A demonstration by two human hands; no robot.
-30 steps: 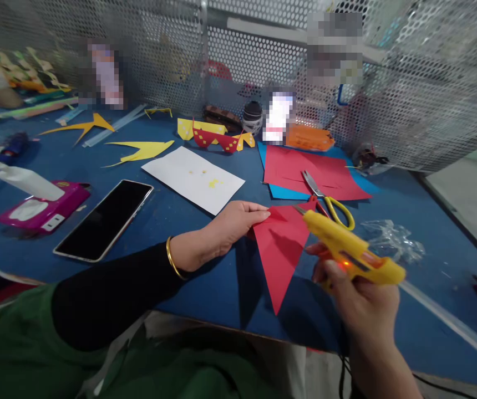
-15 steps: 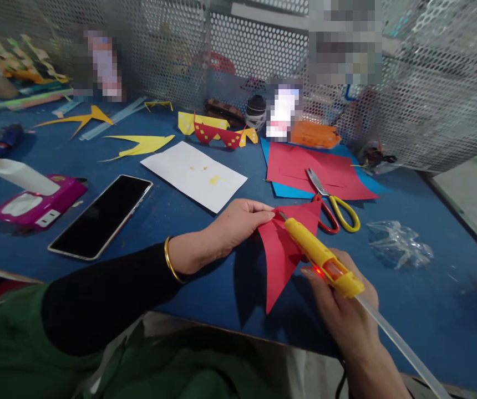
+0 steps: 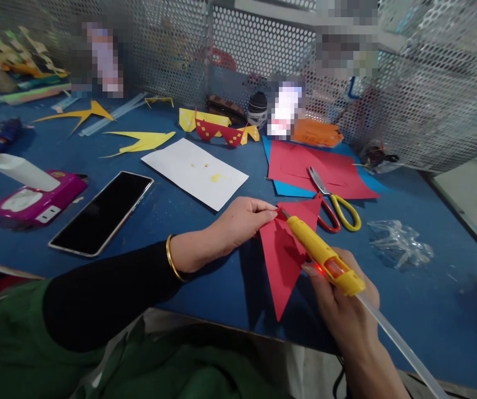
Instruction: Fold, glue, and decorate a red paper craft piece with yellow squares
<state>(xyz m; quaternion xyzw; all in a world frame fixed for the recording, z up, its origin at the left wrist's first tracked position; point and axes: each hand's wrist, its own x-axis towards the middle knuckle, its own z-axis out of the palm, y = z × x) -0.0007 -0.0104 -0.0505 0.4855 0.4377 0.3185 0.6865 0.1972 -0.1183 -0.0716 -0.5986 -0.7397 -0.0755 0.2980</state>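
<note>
Between the thumb and fingers of my left hand (image 3: 244, 219) is the edge of a pointed piece of red paper (image 3: 282, 257), its lower tip hanging toward the table's front edge. My right hand (image 3: 349, 302) is wrapped round a yellow hot glue gun (image 3: 317, 246), with a red light glowing on its side. A long translucent glue stick (image 3: 402, 343) sticks out of the gun's back. The metal nozzle is at the upper part of the red paper, close to my left fingertips; whether it touches I cannot tell.
Scissors (image 3: 325, 194) with red and yellow handles lie over red and blue sheets (image 3: 297, 166). White paper (image 3: 192, 172), a black-screened phone (image 3: 103, 213) and a purple device (image 3: 41, 199) are to the left. Cut-paper glasses (image 3: 217, 133) stand behind, crumpled clear plastic (image 3: 400, 244) at right.
The red paper's lower tip has swung slightly right and down. Both hands and the glue gun stay nearly in place; the whole view has shifted a little.
</note>
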